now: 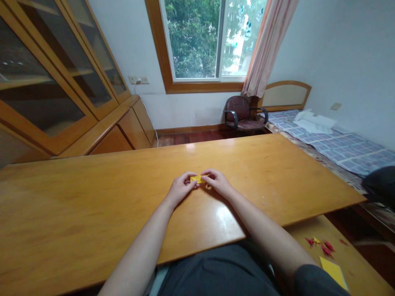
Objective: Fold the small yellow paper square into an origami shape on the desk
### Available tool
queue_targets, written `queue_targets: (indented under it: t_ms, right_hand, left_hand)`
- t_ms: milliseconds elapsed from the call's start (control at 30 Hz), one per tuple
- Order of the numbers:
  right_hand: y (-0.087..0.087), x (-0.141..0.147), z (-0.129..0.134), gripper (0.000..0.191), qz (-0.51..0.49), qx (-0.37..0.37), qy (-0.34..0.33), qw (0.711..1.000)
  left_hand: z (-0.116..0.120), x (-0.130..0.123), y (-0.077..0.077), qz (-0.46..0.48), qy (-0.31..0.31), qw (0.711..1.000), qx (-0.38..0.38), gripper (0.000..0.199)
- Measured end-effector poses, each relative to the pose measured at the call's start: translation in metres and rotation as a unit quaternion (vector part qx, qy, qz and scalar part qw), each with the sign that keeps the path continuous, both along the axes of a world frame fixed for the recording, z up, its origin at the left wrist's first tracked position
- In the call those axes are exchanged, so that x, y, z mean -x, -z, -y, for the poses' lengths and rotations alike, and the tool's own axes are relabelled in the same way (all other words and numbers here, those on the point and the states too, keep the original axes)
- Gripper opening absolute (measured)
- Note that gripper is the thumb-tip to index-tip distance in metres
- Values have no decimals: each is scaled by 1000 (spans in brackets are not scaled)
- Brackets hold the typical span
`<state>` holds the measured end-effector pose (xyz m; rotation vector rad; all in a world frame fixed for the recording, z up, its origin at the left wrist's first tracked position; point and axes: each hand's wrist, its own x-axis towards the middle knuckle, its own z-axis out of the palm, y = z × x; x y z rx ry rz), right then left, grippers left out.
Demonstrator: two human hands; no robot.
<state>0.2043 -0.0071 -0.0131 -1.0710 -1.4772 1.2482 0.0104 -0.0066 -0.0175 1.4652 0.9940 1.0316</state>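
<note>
A small folded piece of yellow paper (198, 179) is held just over the wooden table (101, 205), near its middle. My left hand (181, 187) pinches its left end between thumb and fingers. On the right end, my right hand (217, 182) is closed, with the thumb lying along the paper. Creases show on the yellow surface, but the fingers hide both ends. The underside of the paper cannot be seen.
Lower right, a second wooden surface (305, 226) bears several small red folded paper pieces (327, 248), a little yellow one, and a yellow paper stack (333, 273). Beyond the table are an armchair (242, 113), a bed (345, 144) and a glass-doored cabinet (61, 70).
</note>
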Motion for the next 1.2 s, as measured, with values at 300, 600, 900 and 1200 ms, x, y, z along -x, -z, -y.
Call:
queue_targets:
  t_ms: [300, 600, 900, 1200]
  right_hand:
    - [3, -2, -1, 28, -21, 16, -9, 1000]
    - [3, -2, 0, 28, -24, 21, -8, 999]
    - [2, -2, 1, 27, 4, -12, 3, 1000]
    - [2, -3, 0, 33, -14, -21, 16, 1000]
  left_hand:
    - [0, 1, -7, 28, 6, 999, 36, 39]
    - [1, 2, -10, 35, 8, 998, 46, 40]
    - [0, 3, -9, 28, 7, 998, 56, 39]
    - [1, 1, -12, 46, 13, 996, 75, 44]
